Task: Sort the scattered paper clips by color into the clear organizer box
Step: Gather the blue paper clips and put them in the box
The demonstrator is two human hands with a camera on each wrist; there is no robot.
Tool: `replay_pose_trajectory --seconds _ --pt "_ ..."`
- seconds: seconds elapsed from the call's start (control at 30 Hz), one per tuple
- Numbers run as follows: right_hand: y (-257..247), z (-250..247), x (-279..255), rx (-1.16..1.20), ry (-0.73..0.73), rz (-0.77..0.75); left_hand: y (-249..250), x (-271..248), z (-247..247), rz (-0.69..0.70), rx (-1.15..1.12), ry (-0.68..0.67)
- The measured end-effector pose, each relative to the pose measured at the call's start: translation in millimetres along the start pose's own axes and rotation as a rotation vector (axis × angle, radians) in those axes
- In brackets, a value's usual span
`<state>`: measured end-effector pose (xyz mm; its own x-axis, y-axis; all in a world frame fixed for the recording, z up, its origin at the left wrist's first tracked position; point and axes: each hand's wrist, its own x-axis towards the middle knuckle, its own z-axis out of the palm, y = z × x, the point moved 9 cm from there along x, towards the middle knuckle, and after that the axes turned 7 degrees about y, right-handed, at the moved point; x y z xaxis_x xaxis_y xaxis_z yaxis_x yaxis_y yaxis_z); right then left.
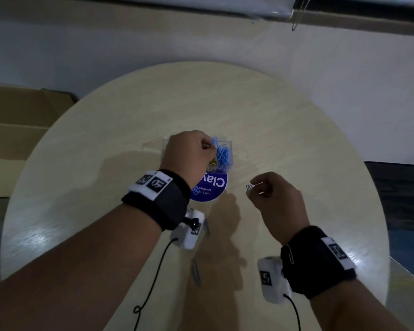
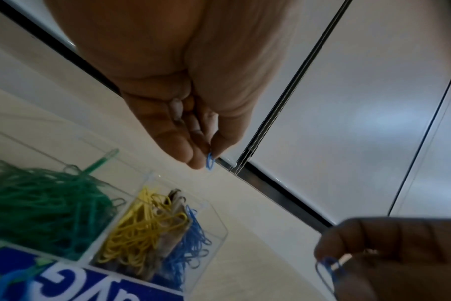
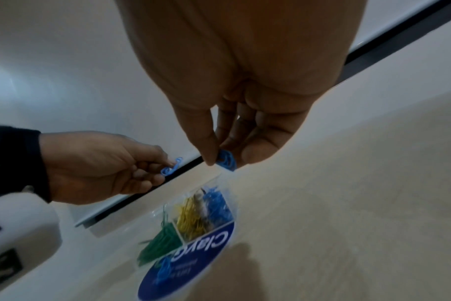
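My left hand [image 1: 207, 145] hovers over the clear organizer box [image 1: 230, 141] and pinches a blue paper clip [image 2: 210, 160] between thumb and fingertip. The box holds separate piles of green clips [image 2: 46, 213], yellow clips [image 2: 141, 224], silver clips [image 2: 174, 220] and blue clips [image 2: 190, 240]. My right hand [image 1: 253, 187] is right of the box, above the table, and pinches blue clips [image 3: 226, 160]. A round blue label [image 1: 210, 187] lies at the box's near side, with a blue clip [image 3: 163, 270] on it.
The round pale wood table [image 1: 296, 130] carries a loose grey clip [image 1: 196, 271] near my forearms and another [image 1: 206, 226] by the left wrist camera. A silver clip [image 1: 290, 254] clings to my right wristband. Cardboard boxes [image 1: 17, 120] stand to the left.
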<state>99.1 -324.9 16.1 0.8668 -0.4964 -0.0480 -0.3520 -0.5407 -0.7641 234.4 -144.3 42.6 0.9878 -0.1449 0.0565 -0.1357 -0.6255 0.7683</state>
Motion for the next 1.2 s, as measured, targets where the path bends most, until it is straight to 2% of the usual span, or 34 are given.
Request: replay_pose_trajectory --seconds 0.2,0.33,0.4,0.53,0.6,0.67,0.73,0.83,0.9,1.0,1.2 --pt "-5 0 25 0.036 0.002 0.02 2 13 35 0.02 0.199 -0.085" --pt "-20 13 46 0.021 0.015 -0.032 2 2 0 0.067 0.149 0.049" --pt "-29 22 60 0.017 0.023 -0.04 -5 -13 -19 0.095 0.121 0.058" --pt "-37 40 83 0.017 -0.014 -0.004 -44 -42 -24 0.134 0.264 -0.083" --pt "-34 33 81 -0.017 0.04 0.019 -63 -51 -15 0.162 0.335 -0.157" --pt "-26 25 63 -0.038 0.095 0.028 -69 -58 -2 0.254 0.383 -0.23" --pt "-16 33 34 -0.099 0.024 0.031 -68 -67 14 0.39 0.477 -0.312" --pt "1 76 -16 -0.264 -0.243 0.013 -70 -74 22 0.514 0.609 -0.34" --pt "6 98 -43 -0.366 -0.342 -0.049 -75 -74 17 0.505 0.611 -0.314" --pt "-2 111 -61 -0.433 -0.333 -0.191 -85 -74 3 0.414 0.59 -0.269" --pt "-10 117 -66 -0.437 -0.318 -0.176 -110 -88 -10 0.264 0.505 -0.274"
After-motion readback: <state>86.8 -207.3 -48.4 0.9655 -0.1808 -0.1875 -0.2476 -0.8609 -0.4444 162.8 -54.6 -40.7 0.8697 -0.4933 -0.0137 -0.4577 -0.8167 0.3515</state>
